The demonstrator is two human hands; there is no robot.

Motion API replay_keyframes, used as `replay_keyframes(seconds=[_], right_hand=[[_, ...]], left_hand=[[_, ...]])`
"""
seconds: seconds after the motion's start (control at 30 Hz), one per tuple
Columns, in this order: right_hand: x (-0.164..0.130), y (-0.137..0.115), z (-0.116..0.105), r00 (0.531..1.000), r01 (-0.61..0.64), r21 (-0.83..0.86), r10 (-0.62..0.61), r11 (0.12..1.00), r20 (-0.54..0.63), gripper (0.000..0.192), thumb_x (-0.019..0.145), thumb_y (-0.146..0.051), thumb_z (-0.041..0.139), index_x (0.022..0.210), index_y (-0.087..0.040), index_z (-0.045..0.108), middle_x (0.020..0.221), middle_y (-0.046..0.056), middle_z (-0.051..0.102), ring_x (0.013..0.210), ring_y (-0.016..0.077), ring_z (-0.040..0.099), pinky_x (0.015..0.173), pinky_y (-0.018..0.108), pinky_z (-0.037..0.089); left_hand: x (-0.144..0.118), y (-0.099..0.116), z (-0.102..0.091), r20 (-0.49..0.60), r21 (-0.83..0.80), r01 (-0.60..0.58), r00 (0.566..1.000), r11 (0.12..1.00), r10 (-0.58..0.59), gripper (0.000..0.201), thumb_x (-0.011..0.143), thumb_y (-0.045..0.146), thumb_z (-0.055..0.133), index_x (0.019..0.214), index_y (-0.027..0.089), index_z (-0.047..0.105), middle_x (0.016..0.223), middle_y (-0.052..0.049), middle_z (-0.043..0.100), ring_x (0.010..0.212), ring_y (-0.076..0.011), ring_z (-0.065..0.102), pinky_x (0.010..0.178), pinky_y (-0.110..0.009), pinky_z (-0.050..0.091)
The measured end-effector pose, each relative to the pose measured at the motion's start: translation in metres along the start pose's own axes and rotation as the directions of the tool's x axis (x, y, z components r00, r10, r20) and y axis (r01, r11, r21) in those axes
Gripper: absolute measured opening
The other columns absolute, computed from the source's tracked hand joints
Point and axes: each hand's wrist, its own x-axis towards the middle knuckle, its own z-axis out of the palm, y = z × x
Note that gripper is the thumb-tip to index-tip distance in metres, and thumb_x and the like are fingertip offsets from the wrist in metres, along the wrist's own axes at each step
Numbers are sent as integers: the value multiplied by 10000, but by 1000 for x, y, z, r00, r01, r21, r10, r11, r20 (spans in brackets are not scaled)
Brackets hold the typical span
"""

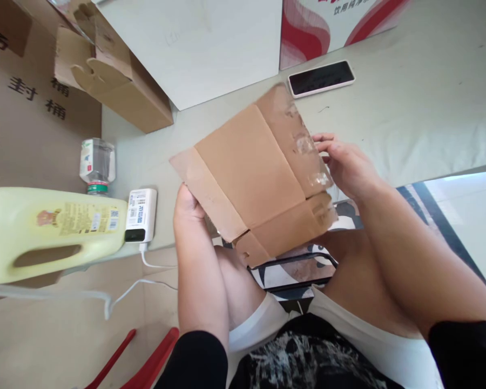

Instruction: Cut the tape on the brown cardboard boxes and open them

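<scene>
A creased piece of brown cardboard with fold lines and torn, taped edges is held up over my lap, tilted. My left hand grips its left edge, the fingers mostly hidden underneath. Along the right edge, where bits of clear tape stick to the torn surface, my right hand has bent fingers at the cardboard. Some of those fingertips pass behind the edge, so whether they pinch it or a piece of tape cannot be made out.
A phone lies beyond the cardboard near a white box. On the left are a folded carton, a plastic bottle, a yellow jug and a power bank with a white cable. Red chair parts show below.
</scene>
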Motion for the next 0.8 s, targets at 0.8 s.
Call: replay_keyframes(seconds=[0.8], right_hand=[[-5, -7, 14, 998, -54, 115, 51, 992, 29, 397, 688, -400, 825, 1041, -290, 681, 994, -6, 760, 936, 247, 731, 838, 450, 628]], left_hand=[[-4, -5, 20, 69, 67, 97, 992, 993, -101, 154, 645, 292, 751, 671, 178, 651, 797, -80, 776, 1070, -316, 739, 902, -416, 637]])
